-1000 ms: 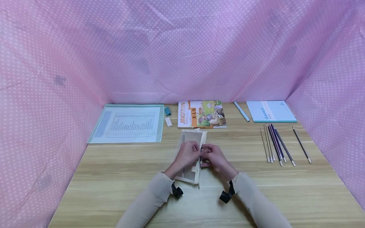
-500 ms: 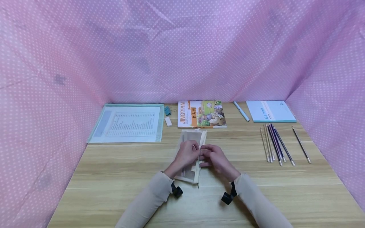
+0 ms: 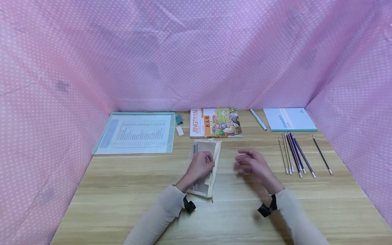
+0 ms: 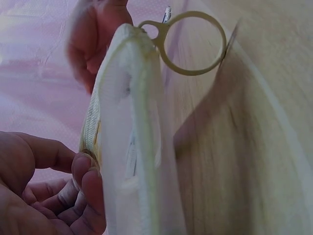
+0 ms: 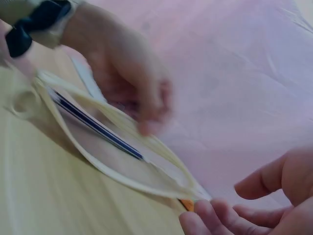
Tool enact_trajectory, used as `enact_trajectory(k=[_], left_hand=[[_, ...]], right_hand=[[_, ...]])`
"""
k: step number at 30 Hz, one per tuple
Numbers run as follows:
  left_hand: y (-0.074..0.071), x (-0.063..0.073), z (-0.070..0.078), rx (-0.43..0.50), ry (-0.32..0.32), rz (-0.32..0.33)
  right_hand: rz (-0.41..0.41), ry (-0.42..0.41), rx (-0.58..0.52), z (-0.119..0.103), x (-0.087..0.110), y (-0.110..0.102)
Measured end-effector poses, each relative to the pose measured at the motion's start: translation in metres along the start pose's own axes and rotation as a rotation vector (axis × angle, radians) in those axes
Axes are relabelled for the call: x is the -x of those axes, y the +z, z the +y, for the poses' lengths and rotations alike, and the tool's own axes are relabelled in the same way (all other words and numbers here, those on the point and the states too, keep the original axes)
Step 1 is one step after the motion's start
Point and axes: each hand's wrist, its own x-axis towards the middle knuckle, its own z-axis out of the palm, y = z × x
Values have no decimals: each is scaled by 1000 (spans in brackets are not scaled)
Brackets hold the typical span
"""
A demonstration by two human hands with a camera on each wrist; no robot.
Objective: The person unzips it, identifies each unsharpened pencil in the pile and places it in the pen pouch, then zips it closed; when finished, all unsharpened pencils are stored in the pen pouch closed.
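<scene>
Pouch (image 3: 202, 188) pinched by the left hand (image 3: 200, 166) on the table (image 3: 122, 190)

The pouch is placed about midway between the table's left and right edges, just nearer than the book (image 3: 216, 123) that is set at the far edge. One long side of it is gripped between the left thumb and fingers. Through its parted mouth, dark pencils (image 5: 100, 128) are seen lying lengthwise inside; their number cannot be told. The right hand (image 3: 254, 166), blurred, is held over the table to the right of the pouch and apart from it, its fingers loosely bent and clear of the thumb.

At the far left corner a folder (image 3: 170, 136) is laid, with a printed sheet (image 3: 141, 134) enclosed; just beside it are placed a binder clip (image 3: 179, 119) and an eraser (image 3: 179, 131). Between the book and the notebook (image 3: 290, 119) at the far right corner, a pen (image 3: 258, 119) is laid slantwise. Nearer, loose pencils (image 3: 295, 155) are bunched, and a single pencil (image 3: 322, 154) is set apart towards the right edge. The table is backed by a pink dotted curtain (image 3: 196, 61).
</scene>
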Motion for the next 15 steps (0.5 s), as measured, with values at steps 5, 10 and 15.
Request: enact_trajectory(k=[5,10,15], left_hand=[[-1,1,-1,-2,-5,0],[-2,3,-1,6,-24,0],[-1,3,-2,18,-21,-1]], right_hand=[[44,-50,-6,-3,7,-32],[91,-84,29,-5,15,-61],[120,-114,-14,-7,23,-89]])
